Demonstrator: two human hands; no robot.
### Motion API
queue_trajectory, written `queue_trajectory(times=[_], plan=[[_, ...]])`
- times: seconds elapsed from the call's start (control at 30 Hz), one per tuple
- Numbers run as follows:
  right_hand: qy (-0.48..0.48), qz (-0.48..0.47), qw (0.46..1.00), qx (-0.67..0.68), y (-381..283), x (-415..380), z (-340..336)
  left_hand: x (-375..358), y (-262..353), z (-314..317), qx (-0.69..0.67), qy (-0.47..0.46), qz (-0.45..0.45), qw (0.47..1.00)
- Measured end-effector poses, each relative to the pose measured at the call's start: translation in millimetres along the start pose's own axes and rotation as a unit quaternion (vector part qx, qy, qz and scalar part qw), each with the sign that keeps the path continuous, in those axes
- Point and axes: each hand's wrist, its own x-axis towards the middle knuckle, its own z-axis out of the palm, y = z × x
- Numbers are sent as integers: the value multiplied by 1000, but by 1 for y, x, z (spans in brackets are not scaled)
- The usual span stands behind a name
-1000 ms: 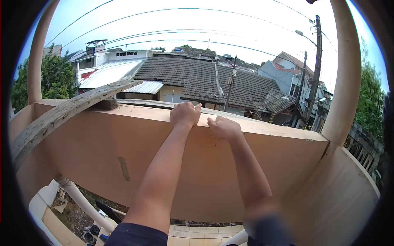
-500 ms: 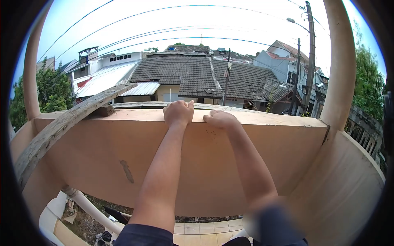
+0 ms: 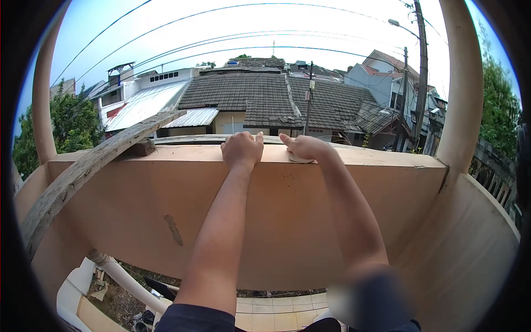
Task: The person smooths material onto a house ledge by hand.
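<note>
My left hand (image 3: 242,149) rests on top of the peach-painted wall (image 3: 265,216), its fingers curled over and the thumb side raised. Just to its right, my right hand (image 3: 307,147) lies low over the same ledge, thumb pointing left. Beneath the right palm shows the edge of a pale, flat piece (image 3: 300,159), pressed against the ledge; most of it is hidden by the hand. Small dark specks mark the wall face below.
A weathered wooden plank (image 3: 94,163) slants across the wall's left end, propped on a small wood block (image 3: 144,147). Round columns (image 3: 460,83) rise at both ends. Beyond are tiled roofs (image 3: 238,91) and overhead wires. Far below lies a tiled floor (image 3: 276,312) beside a white pipe (image 3: 130,282).
My right hand has shifted slightly right and up along the ledge, with its wrist more bent, and the pale piece beneath it now shows. My left hand stays in place.
</note>
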Motion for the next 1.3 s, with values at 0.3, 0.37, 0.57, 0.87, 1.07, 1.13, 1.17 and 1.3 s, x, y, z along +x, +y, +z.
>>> queue_trajectory(times=[0.3,0.37,0.57,0.87,1.07,1.13,1.17,1.3], plan=[[281,-98,953,-59,14,15,50,0,0,1,-16,-7,-12,1000],[116,-2,993,-27,1,6,36,-2,-1,2,-13,2,-11,1000],[312,-35,949,-6,7,-4,47,-2,-4,6,-8,38,16,999],[195,-59,974,-99,7,2,73,-3,0,1,-13,24,0,1000],[33,-5,994,-108,-17,3,45,1,-5,0,51,-66,23,996],[44,-15,991,-128,-11,1,47,1,-4,0,59,-69,27,996],[38,-36,991,-119,-5,-3,50,3,-4,-1,67,-69,30,995],[79,-99,985,-115,5,-24,53,5,0,2,34,-71,-13,997]])
